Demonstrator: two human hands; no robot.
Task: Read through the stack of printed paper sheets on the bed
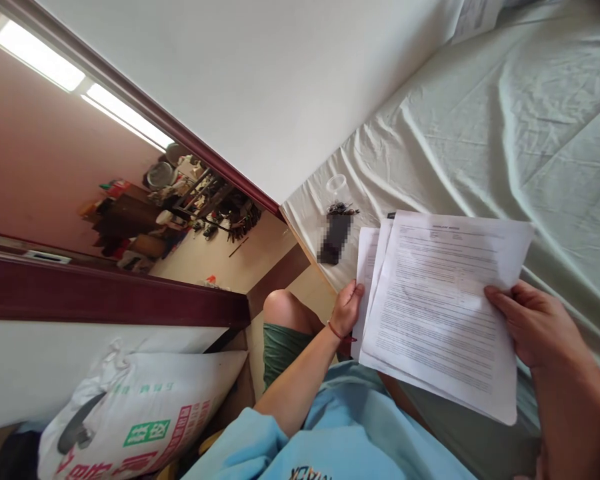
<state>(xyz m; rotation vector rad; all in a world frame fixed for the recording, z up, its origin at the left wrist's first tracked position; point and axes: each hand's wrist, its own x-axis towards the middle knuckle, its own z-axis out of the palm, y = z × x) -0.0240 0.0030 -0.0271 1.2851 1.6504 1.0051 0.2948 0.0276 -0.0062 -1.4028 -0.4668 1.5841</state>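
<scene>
Several printed sheets of paper are held above the edge of a bed, fanned slightly to the left. My left hand pinches the left edge of the rear sheets. At the right side, my right hand grips the front sheet with the thumb on top; its other fingers are behind the paper. Dense lines of text cover the front sheet, too small to read. A small dark object peeks out behind the top edge of the papers.
The bed has a wrinkled pale sheet. On it lie a blurred-out dark object, a clear round container and a small dark bundle. A white printed sack stands at lower left. Through the doorway, clutter lines the wall.
</scene>
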